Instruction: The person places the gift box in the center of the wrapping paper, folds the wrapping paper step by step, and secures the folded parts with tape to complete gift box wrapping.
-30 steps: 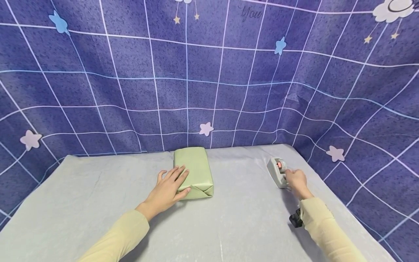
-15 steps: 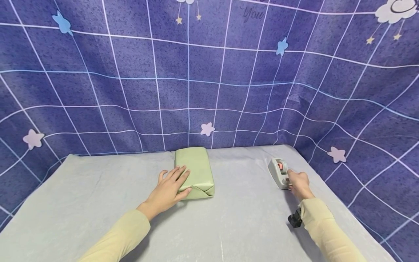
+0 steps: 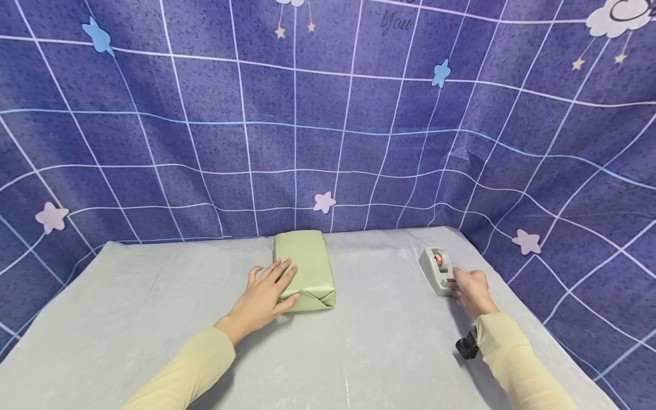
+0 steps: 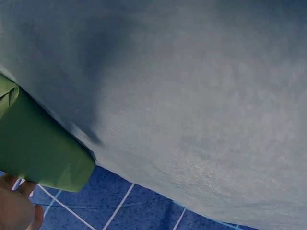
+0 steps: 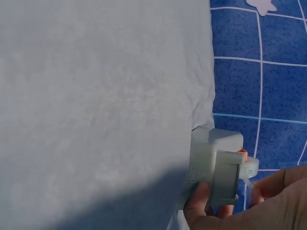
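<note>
Rests the left grip (image 3: 261, 295) on the flat, rectangular, light-green wrapped package (image 3: 306, 259), with fingers spread wide over the left side of the top and thumb against the near end. Curls the right grip (image 3: 470, 290), well apart from the left, around the near end of the pale grey, wedge-like tape dispenser (image 3: 430, 270); cannot tell whether also pinching the clear strip of tape (image 5: 247, 186) beside the fingers. Has the package lying ahead and to the right of the left grip, smooth on top and creased into folds at the near end, on the desk (image 3: 154, 319) covered in pale grey cloth. Has the dispenser standing upright just ahead and left of the right grip, with an orange-pink core (image 3: 438, 259) in the roll.
</note>
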`<state>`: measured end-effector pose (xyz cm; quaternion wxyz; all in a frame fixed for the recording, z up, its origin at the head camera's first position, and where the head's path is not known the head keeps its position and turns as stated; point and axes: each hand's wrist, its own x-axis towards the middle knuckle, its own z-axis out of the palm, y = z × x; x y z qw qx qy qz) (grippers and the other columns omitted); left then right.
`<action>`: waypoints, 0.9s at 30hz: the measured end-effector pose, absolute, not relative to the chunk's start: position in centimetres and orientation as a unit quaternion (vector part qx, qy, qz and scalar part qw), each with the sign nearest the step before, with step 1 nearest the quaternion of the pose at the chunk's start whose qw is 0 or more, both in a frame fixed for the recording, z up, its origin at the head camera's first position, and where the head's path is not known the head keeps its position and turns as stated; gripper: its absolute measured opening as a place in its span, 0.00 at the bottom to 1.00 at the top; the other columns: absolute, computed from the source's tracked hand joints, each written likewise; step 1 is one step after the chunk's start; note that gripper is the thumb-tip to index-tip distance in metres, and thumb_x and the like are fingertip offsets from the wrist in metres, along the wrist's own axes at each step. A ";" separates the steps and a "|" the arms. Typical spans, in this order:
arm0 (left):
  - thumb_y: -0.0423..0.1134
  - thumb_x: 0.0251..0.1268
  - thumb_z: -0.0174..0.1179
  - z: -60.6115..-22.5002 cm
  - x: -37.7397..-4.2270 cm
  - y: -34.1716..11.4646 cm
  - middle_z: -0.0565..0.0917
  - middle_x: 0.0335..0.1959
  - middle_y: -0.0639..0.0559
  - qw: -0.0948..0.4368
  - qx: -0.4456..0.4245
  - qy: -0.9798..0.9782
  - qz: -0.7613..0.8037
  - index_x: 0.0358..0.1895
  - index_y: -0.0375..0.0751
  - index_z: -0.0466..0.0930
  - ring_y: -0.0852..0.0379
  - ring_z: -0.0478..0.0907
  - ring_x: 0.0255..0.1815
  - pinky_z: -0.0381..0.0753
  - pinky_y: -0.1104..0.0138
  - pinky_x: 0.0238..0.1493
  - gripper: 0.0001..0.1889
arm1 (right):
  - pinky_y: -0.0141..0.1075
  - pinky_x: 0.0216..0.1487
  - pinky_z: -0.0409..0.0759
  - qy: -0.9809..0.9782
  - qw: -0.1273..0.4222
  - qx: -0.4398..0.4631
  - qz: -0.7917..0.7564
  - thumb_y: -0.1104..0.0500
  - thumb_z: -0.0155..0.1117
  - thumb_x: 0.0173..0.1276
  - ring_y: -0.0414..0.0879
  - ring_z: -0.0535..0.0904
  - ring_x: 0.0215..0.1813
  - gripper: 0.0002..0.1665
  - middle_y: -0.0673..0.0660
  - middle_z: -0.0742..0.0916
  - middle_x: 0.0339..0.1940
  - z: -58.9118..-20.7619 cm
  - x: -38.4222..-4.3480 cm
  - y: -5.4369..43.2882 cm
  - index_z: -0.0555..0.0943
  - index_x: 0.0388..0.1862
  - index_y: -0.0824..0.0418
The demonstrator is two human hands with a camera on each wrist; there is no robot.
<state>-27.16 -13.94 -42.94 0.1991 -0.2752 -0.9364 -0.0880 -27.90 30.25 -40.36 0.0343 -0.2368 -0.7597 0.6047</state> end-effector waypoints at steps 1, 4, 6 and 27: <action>0.61 0.65 0.44 -42.9 -27.1 -14.0 0.64 0.68 0.46 0.199 -0.275 -0.936 -0.088 0.67 0.46 0.63 0.45 0.61 0.68 0.50 0.47 0.61 0.32 | 0.33 0.22 0.76 -0.761 0.033 -0.234 0.605 0.57 0.46 0.63 0.39 0.71 0.18 0.11 0.53 0.73 0.21 -40.3 -27.8 30.3 0.63 0.31 0.66; 0.61 0.65 0.44 -43.0 -27.1 -14.0 0.64 0.68 0.46 0.200 -0.275 -0.936 -0.088 0.67 0.46 0.63 0.45 0.61 0.68 0.50 0.47 0.61 0.32 | 0.33 0.27 0.79 -0.767 0.037 -0.226 0.600 0.57 0.49 0.63 0.39 0.73 0.22 0.14 0.57 0.74 0.28 -40.1 -27.5 30.5 0.66 0.33 0.69; 0.61 0.65 0.44 -43.0 -27.2 -14.0 0.64 0.68 0.46 0.200 -0.275 -0.936 -0.088 0.67 0.46 0.63 0.45 0.61 0.68 0.50 0.47 0.61 0.32 | 0.34 0.30 0.80 -0.776 0.036 -0.215 0.592 0.56 0.51 0.62 0.38 0.74 0.26 0.15 0.57 0.72 0.32 -40.0 -27.3 30.7 0.66 0.32 0.69; 0.61 0.65 0.44 -43.3 -27.4 -14.0 0.63 0.68 0.46 0.199 -0.274 -0.937 -0.086 0.67 0.46 0.63 0.46 0.60 0.68 0.49 0.47 0.61 0.32 | 0.31 0.26 0.74 -0.871 -0.045 -0.147 0.467 0.60 0.61 0.55 0.39 0.67 0.24 0.16 0.49 0.68 0.21 -40.2 -27.2 32.8 0.63 0.21 0.61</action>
